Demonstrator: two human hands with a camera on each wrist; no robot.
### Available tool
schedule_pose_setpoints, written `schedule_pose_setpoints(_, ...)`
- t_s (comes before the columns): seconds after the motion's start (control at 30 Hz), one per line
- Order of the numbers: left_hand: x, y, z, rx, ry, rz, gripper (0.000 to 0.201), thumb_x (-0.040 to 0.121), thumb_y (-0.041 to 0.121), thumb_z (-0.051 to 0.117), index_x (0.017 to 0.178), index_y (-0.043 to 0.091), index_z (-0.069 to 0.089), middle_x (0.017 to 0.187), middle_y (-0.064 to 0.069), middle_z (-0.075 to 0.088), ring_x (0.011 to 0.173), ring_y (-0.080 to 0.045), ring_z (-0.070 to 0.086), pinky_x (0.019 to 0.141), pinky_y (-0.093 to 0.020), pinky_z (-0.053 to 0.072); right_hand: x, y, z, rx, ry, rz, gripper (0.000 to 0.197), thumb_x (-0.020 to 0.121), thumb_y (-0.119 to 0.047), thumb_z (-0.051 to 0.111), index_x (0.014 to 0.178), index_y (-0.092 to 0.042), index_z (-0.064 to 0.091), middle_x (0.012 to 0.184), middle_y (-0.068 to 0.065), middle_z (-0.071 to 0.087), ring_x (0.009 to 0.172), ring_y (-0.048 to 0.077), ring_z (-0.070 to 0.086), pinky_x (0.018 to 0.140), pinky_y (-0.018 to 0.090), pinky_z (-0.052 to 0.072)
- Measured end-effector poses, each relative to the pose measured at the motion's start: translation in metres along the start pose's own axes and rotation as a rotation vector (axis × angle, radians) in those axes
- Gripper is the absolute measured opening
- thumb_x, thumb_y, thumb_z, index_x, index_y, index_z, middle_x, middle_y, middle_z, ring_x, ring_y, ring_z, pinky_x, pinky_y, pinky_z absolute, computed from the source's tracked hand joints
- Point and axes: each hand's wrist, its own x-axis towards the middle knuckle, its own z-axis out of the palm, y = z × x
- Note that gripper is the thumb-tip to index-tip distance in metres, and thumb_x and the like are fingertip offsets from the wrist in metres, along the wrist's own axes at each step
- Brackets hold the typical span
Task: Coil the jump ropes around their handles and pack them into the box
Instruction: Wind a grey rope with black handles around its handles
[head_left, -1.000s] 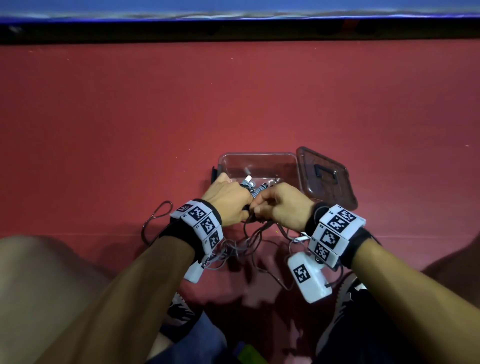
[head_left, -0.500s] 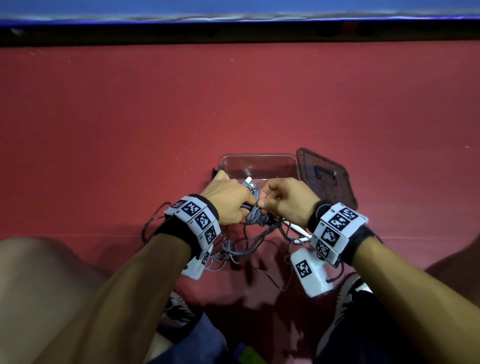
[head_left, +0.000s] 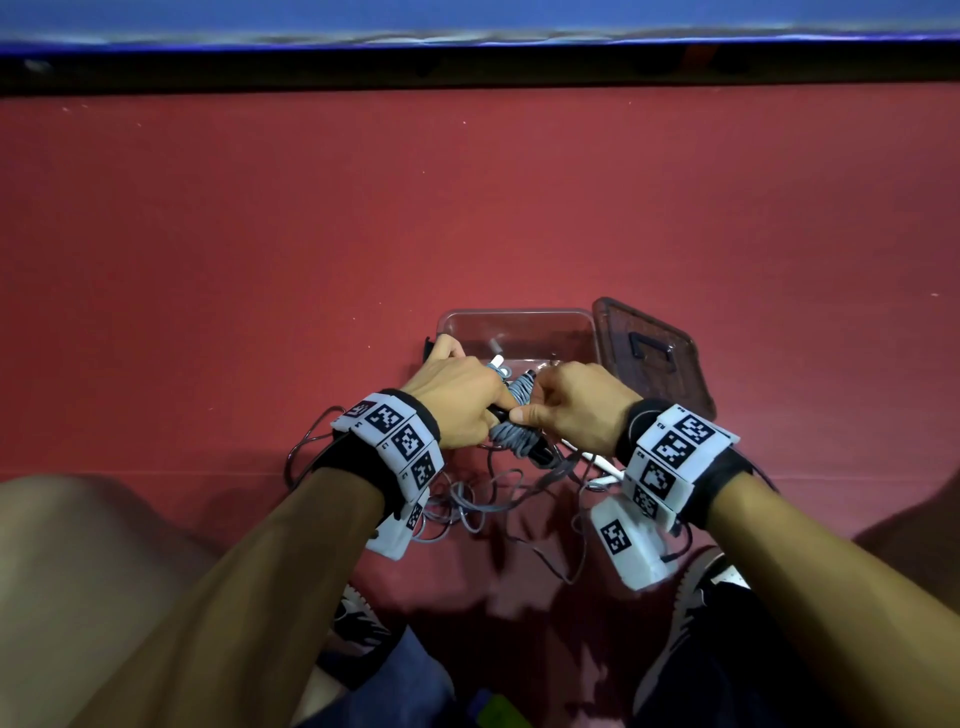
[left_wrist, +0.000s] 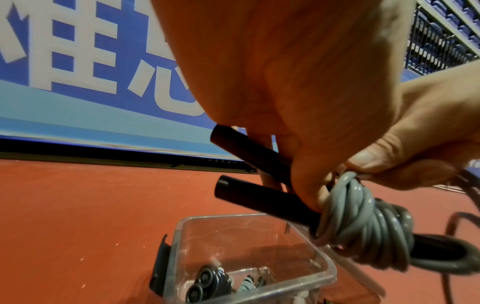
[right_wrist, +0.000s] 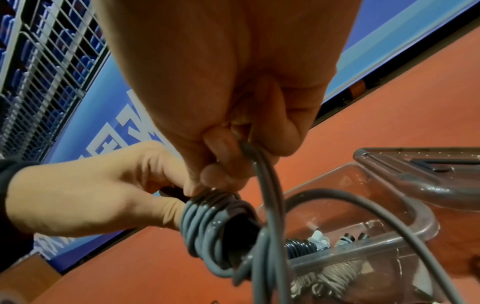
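Currently the left hand (head_left: 457, 402) is closed round the two black handles (left_wrist: 249, 179), held side by side just above the near edge of the clear box (head_left: 517, 332). The right hand (head_left: 576, 408) pinches the loose grey rope (right_wrist: 265, 185) between thumb and curled fingers, next to the coil (left_wrist: 363, 222) already wound on the handles.

Risks, as judged:
- Slack in the pinched strand would let the outer turns slide off the handle ends.
- The unwound rope lies tangled on the red floor (head_left: 208, 260) below the wrists; a snag there could jerk the bundle.
- A second rope (head_left: 605, 465) with white ends sits in that tangle and may get drawn in.

Orientation: in the head view the handles' long axis runs diagonally, far-left to near-right, open ends pointing away over the box. Lid (head_left: 652, 356) lies beside the box, right.
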Motion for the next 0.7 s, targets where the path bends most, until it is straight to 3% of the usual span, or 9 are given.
schedule_pose_setpoints(0.13,-0.001,0.003,-0.004,-0.006,-0.005,0.011,0.035,0.093,0.013,0.052,0.099,0.043,0.070,0.065,0.015,0.055,0.090,-0.019,0.033,0.099,-0.036,0.026,0.001,0.004,0.001,-0.072,-0.003,-0.056,0.034,0.090,-0.051,0.066,0.085,-0.018,0.060,0.077,-0.006,0.063,0.073,0.012,0.056,0.057,0.018,0.033)
schedule_pose_setpoints(0.2,-0.003,0.002,-0.006,-0.029,-0.003,0.011,0.037,0.093,0.012,0.052,0.095,0.046,0.067,0.063,0.015,0.051,0.090,-0.019,0.032,0.099,-0.036,0.025,0.002,0.008,0.001,-0.024,-0.005,-0.064,0.032,0.090,-0.049,0.067,0.088,-0.017,0.062,0.082,-0.003,0.067,0.076,0.013,0.059,0.060,0.017,0.037)
schedule_pose_setpoints(0.33,-0.004,-0.001,-0.008,-0.102,-0.005,-0.022,0.045,0.084,0.001,0.049,0.085,0.040,0.070,0.062,0.012,0.047,0.081,-0.017,0.028,0.089,-0.034,0.019,0.004,0.014,0.003,0.133,-0.006,-0.081,0.017,0.093,-0.035,0.068,0.089,-0.020,0.062,0.084,-0.003,0.069,0.077,0.014,0.064,0.074,0.030,0.050)
schedule_pose_setpoints(0.43,-0.002,-0.006,-0.006,-0.221,0.015,-0.027,0.032,0.082,0.001,0.048,0.078,0.026,0.068,0.059,0.010,0.042,0.082,-0.020,0.044,0.094,-0.037,0.021,0.002,0.017,0.002,0.175,0.019,-0.101,0.015,0.096,-0.036,0.063,0.094,-0.021,0.066,0.085,-0.004,0.071,0.080,0.014,0.066,0.080,0.035,0.054)
schedule_pose_setpoints(0.53,-0.002,-0.009,-0.007,-0.354,0.032,-0.034,0.032,0.094,0.016,0.061,0.090,0.045,0.074,0.065,0.011,0.054,0.091,-0.014,0.056,0.105,-0.039,0.020,0.002,0.020,0.001,0.130,0.051,-0.121,0.035,0.101,-0.044,0.051,0.088,-0.018,0.069,0.078,-0.002,0.069,0.076,0.016,0.064,0.076,0.035,0.051)
schedule_pose_setpoints(0.7,-0.001,-0.008,-0.008,-0.420,0.067,-0.018,0.029,0.096,0.028,0.067,0.109,0.054,0.071,0.069,0.024,0.059,0.097,-0.004,0.053,0.106,-0.036,0.016,0.003,0.023,0.004,0.313,0.032,-0.054,0.043,0.101,-0.046,0.050,0.082,-0.016,0.075,0.071,-0.002,0.072,0.061,0.006,0.061,0.068,0.030,0.052)
